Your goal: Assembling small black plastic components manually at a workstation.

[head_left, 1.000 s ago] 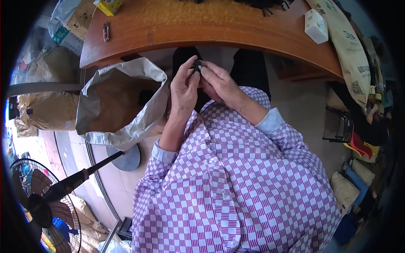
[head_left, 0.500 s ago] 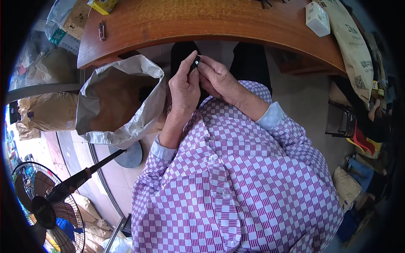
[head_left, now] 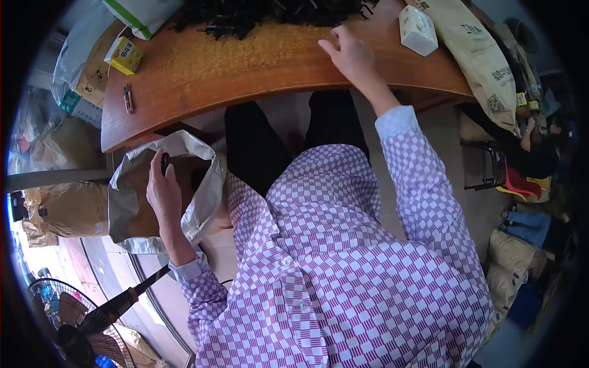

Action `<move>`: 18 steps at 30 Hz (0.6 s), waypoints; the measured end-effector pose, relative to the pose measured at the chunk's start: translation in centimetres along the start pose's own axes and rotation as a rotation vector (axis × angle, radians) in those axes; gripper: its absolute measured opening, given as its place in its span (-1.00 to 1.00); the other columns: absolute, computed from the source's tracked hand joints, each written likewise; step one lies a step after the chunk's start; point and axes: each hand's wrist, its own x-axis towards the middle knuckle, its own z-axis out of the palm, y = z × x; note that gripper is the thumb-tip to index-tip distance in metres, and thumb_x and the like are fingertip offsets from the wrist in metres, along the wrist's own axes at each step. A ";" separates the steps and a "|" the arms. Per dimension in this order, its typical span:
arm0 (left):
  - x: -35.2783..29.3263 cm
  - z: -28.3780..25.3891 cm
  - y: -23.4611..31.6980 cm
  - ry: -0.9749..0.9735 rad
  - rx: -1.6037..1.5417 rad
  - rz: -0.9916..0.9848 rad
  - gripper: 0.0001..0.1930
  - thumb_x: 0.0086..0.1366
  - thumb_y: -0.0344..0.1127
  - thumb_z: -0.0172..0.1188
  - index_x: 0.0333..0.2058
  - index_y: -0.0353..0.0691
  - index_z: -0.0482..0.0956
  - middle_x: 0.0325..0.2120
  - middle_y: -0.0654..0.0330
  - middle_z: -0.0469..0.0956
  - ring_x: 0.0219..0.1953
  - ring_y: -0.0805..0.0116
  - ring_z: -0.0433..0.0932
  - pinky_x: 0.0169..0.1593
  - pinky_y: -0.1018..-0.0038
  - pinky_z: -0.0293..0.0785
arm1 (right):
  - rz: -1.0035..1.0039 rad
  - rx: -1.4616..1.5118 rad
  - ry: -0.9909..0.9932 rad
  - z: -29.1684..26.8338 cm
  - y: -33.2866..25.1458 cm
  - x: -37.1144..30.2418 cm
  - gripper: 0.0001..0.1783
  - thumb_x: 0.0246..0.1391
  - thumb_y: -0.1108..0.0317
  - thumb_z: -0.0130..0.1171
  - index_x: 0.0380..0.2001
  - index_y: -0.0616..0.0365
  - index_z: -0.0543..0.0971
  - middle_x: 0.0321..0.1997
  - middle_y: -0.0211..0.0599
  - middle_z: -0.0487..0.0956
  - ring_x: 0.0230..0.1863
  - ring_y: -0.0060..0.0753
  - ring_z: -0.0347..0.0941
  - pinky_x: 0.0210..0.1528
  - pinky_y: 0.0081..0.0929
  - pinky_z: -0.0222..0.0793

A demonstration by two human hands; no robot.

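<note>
Over the mouth of a white woven sack (head_left: 215, 178) with a brown inner lining, my left hand (head_left: 163, 199) pinches a small black piece (head_left: 164, 161) between thumb and fingers. The piece is mostly covered, so its kind does not show. Above the wooden table my right hand (head_left: 354, 56) reaches forward, thumb and forefinger apart, holding nothing I can see; the other fingers are partly curled. Just beyond it lies a heap of thin black pieces (head_left: 270, 12) along the far part of the table (head_left: 239, 64).
Small scissors (head_left: 128, 98) and a yellow box (head_left: 124, 56) lie on the table's left side. A white tissue pack (head_left: 418, 30) stands at the right, beside a large printed sack (head_left: 475, 55). A fan (head_left: 76, 337) is at lower left. Another person (head_left: 537, 147) sits far right.
My hands, together over my lap before, have parted. The left went to the sack with a black piece; the right moved out over the table. The view shifted, bringing the black heap into sight.
</note>
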 end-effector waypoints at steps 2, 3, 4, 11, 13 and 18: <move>-0.3 -0.2 0.3 0.036 0.037 0.012 -0.59 0.22 -0.36 0.10 0.07 -0.09 0.37 -0.06 0.03 0.45 -0.05 0.03 0.48 0.02 0.24 0.38 | 0.037 -0.091 -0.058 0.4 1.5 1.9 -0.55 0.04 -0.07 0.13 -0.26 0.11 0.47 -0.41 -0.12 0.60 -0.33 -0.02 0.55 -0.35 -0.15 0.45; -0.2 0.2 0.8 0.052 -0.015 0.062 -0.59 0.22 -0.37 0.11 0.07 -0.11 0.37 -0.01 0.03 0.40 0.00 0.03 0.43 0.04 0.25 0.36 | 0.078 -0.186 -0.127 0.8 2.2 2.7 -0.56 0.04 -0.07 0.10 -0.27 0.09 0.48 -0.39 -0.12 0.60 -0.29 0.00 0.54 -0.31 -0.12 0.44; -0.1 0.6 1.3 0.068 -0.069 0.112 -0.59 0.21 -0.37 0.11 0.06 -0.13 0.38 0.04 0.03 0.34 0.05 0.02 0.39 0.06 0.26 0.34 | 0.075 -0.187 -0.131 1.3 2.9 3.2 -0.56 0.04 -0.07 0.10 -0.27 0.09 0.48 -0.39 -0.12 0.60 -0.29 0.00 0.54 -0.31 -0.12 0.44; 0.1 2.1 5.6 -0.009 -0.191 0.211 -0.57 0.17 -0.41 0.14 0.05 -0.15 0.38 0.00 0.00 0.38 0.03 -0.01 0.40 0.04 0.27 0.36 | 0.091 -0.167 -0.159 0.8 8.0 4.3 -0.73 0.07 0.12 0.06 -0.38 0.10 0.49 -0.52 -0.22 0.56 -0.50 -0.17 0.49 -0.49 -0.25 0.36; 0.1 2.5 5.9 -0.032 -0.206 0.173 -0.56 0.16 -0.45 0.14 0.06 -0.16 0.38 0.00 -0.01 0.38 0.00 0.00 0.43 0.01 0.27 0.39 | 0.558 0.632 -0.567 -2.0 5.8 4.4 -0.76 0.08 0.17 0.10 -0.51 0.08 0.42 -0.71 -0.51 0.37 -0.75 -0.60 0.22 -0.71 -0.56 0.09; 1.2 4.3 11.2 -0.003 -0.478 0.331 -0.38 0.09 -0.50 0.22 0.15 -0.19 0.24 -0.06 0.00 0.40 -0.23 0.20 0.55 -0.29 0.43 0.51 | 0.719 1.178 -0.642 -4.6 1.5 1.3 -0.76 0.14 0.28 0.10 -0.56 -0.01 0.34 -0.76 -0.66 0.19 -0.81 -0.79 0.02 -0.79 -0.73 -0.10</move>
